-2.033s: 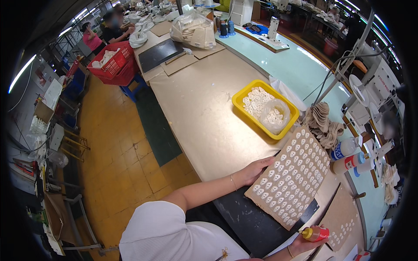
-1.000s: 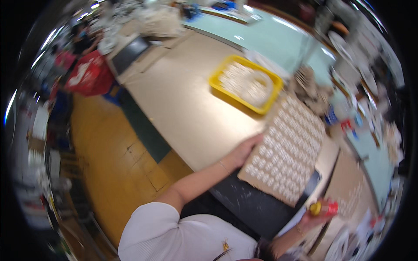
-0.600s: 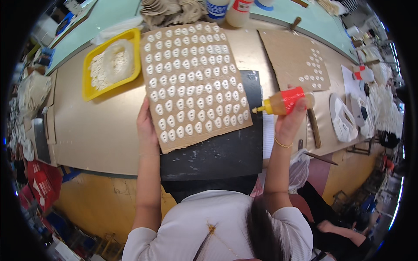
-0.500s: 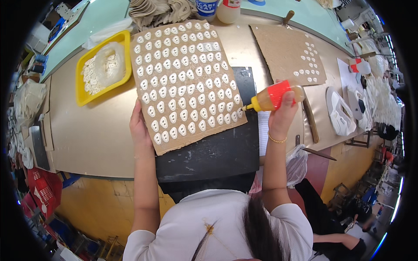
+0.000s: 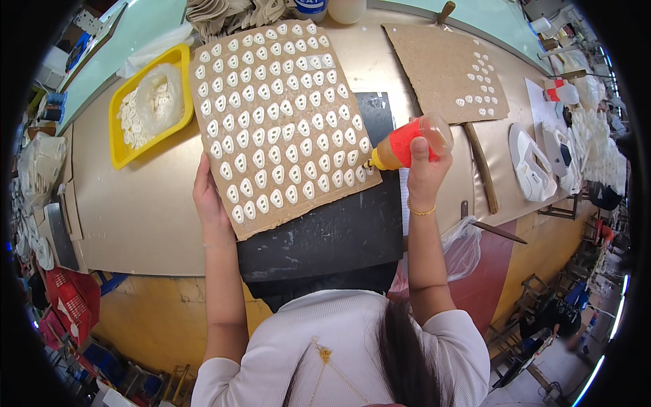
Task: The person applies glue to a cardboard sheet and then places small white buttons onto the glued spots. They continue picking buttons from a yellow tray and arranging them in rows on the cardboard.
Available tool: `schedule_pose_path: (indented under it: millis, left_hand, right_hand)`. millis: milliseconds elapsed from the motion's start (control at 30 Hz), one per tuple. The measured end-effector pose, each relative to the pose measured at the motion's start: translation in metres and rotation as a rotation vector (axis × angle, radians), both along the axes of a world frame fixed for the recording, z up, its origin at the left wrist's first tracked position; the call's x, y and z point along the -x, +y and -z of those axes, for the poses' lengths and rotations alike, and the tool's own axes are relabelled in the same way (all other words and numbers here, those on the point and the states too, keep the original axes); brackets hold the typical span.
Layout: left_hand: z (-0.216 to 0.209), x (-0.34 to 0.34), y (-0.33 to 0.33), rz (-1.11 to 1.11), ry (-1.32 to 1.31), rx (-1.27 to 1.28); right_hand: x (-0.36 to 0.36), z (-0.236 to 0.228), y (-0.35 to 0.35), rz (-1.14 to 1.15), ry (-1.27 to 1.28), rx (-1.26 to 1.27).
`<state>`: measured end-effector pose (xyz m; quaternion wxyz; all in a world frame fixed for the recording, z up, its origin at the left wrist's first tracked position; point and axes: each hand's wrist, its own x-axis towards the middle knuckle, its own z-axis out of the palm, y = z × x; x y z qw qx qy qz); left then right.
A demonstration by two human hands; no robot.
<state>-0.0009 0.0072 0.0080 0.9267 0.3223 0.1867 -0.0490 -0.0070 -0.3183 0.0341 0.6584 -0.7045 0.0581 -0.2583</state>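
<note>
My left hand (image 5: 211, 200) grips the left edge of a brown cardboard sheet (image 5: 288, 216), part of its fingers hidden by the sheet. Rows of small white teardrop-shaped pieces (image 5: 260, 179) with dark spots cover the sheet, which lies tilted over a black board (image 5: 319, 251). In my right hand (image 5: 427, 173) is a squeeze bottle (image 5: 412, 142) with a red label, a yellow nozzle and amber contents. Its body leans up to the right, and the nozzle points down at a piece by the sheet's lower right edge. Whether the tip touches is too small to tell.
A yellow tray (image 5: 184, 88) with loose white pieces and a plastic bag stands left of the sheet. Farther right lie another cardboard sheet (image 5: 434, 74) with fewer pieces, a wooden-handled tool (image 5: 483, 169), a pointed blade (image 5: 498, 233) and white shoe parts (image 5: 532, 163).
The bottle's body has tipped up more steeply, its nozzle staying near the sheet's lower right corner. My view has shifted slightly. The other person's arm at the lower right is gone from there.
</note>
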Motion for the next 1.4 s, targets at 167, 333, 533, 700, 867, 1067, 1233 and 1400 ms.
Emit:
schedule_pose_path:
  millis: [167, 333, 533, 700, 867, 1067, 1233, 1400]
  left_hand:
    - [-0.001, -0.001, -0.001, 0.005, 0.003, -0.014]
    - [-0.001, 0.0, -0.001, 0.002, -0.007, -0.033]
    - [-0.001, 0.0, 0.0, 0.015, -0.011, -0.006]
    - [0.002, 0.0, 0.002, 0.0, 0.008, 0.021]
    - [0.001, 0.0, 0.002, -0.004, 0.005, 0.023]
    - [0.003, 0.0, 0.002, 0.018, -0.018, 0.041]
    - [0.002, 0.0, 0.001, 0.003, -0.006, 0.032]
    - [0.005, 0.0, 0.003, 0.008, -0.017, 0.045]
  right_hand:
    - [0.007, 0.0, -0.004, -0.023, -0.01, 0.009]
    - [0.018, -0.001, 0.001, 0.013, -0.034, 0.004]
    - [0.03, -0.003, 0.009, 0.048, -0.095, 0.022]
    - [0.036, 0.001, 0.011, 0.05, -0.109, 0.078]
    - [0.038, 0.003, 0.017, 0.029, -0.131, 0.06]
    - [0.028, -0.006, 0.025, -0.01, -0.175, 0.084]
    - [0.016, -0.009, 0.024, -0.024, -0.223, 0.177]
    - [0.013, -0.016, 0.017, 0.006, -0.206, 0.338]
